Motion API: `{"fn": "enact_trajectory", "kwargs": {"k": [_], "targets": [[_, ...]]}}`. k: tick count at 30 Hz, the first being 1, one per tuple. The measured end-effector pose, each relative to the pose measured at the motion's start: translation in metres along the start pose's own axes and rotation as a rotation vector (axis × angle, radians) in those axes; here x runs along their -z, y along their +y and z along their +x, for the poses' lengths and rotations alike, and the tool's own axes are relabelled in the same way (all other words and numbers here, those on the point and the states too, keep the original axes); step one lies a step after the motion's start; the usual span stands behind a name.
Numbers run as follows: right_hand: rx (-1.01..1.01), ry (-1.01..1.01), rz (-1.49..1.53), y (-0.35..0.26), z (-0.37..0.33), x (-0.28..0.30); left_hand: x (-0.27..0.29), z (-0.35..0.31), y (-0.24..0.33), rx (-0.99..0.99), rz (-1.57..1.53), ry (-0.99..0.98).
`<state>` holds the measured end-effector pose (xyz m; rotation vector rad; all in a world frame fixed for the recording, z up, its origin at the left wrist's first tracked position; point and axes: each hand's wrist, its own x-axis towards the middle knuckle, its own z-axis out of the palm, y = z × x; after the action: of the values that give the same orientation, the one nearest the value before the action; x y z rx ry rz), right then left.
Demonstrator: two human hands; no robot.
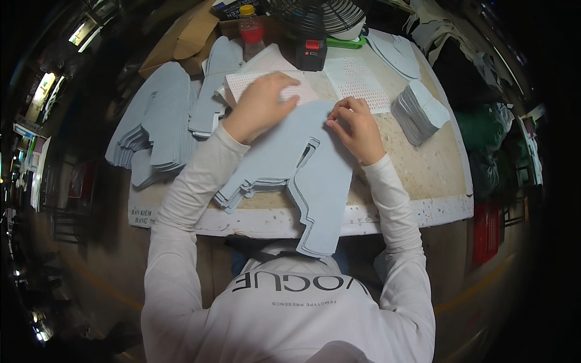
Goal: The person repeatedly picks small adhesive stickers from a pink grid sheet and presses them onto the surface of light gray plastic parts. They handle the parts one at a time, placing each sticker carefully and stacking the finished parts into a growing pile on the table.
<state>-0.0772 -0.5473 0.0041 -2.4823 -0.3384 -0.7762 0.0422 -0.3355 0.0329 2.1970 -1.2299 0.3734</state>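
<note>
In the head view, work looks partway along. The stack of grey-blue cut pieces (324, 199) lies before the person, overhanging the near edge of the worktop (417, 175). The left hand's (264, 100) grip is loose, fingers apart over a marked sheet (307, 92). The right hand (358, 130) bends thumb and fingers together above the stack's far edge; whether they pinch anything I cannot tell. Other stacks (163, 97) stand leftward; finished or waiting is unclear.

Open tabletop (417, 178) at near right gives passage, with grey stacked pieces (327, 181) blocking centre and left, a black fan (330, 17) far.
</note>
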Motion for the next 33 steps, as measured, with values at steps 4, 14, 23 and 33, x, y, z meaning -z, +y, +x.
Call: {"fn": "enact_trajectory", "kwargs": {"k": [4,14,23,33], "targets": [[0.072,-0.007,-0.169,-0.005,0.0,-0.008,-0.028,-0.003,0.019,0.066,0.132,-0.184],[-0.174,0.312,-0.203,0.031,0.004,0.015,-0.034,-0.003,0.006,0.143,-0.536,-0.051],[-0.086,-0.032,0.091,0.017,-0.004,-0.008,-0.029,-0.011,0.013,0.086,-0.063,-0.141],[-0.196,0.265,-0.083,0.037,-0.002,0.006,-0.045,-0.009,-0.001,0.127,-0.359,-0.095]]}}
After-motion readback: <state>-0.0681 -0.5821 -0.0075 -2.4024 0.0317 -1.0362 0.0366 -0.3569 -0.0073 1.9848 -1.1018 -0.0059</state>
